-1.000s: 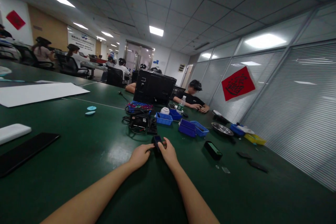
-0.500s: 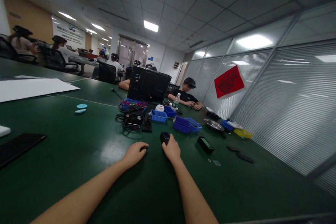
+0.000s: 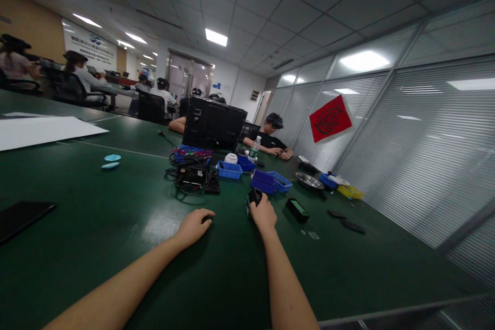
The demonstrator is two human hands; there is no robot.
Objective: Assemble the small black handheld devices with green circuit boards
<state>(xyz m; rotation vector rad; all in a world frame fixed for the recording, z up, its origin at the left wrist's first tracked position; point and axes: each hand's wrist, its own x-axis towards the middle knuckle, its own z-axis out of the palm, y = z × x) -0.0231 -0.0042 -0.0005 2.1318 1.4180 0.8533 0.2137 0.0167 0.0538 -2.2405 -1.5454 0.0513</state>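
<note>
My right hand (image 3: 264, 214) is closed around a small black device (image 3: 253, 197) and holds it just above the green table (image 3: 116, 227). My left hand (image 3: 194, 226) rests on the table to the left, fingers curled over a small dark thing that I cannot make out. A black rectangular box (image 3: 297, 210) lies a little to the right of my right hand. Small clear bits (image 3: 313, 235) lie near it.
Blue bins (image 3: 270, 181), a tangle of cables with a black unit (image 3: 189, 176), a large black case (image 3: 213, 124), a metal bowl (image 3: 308, 181) and a yellow tray (image 3: 350, 192) stand beyond. A person (image 3: 269, 139) sits opposite. A dark phone (image 3: 21, 215) lies left.
My right hand has carried the black device to the right and away from my left hand. The left hand stayed down on the table. The view has swung to the right.
</note>
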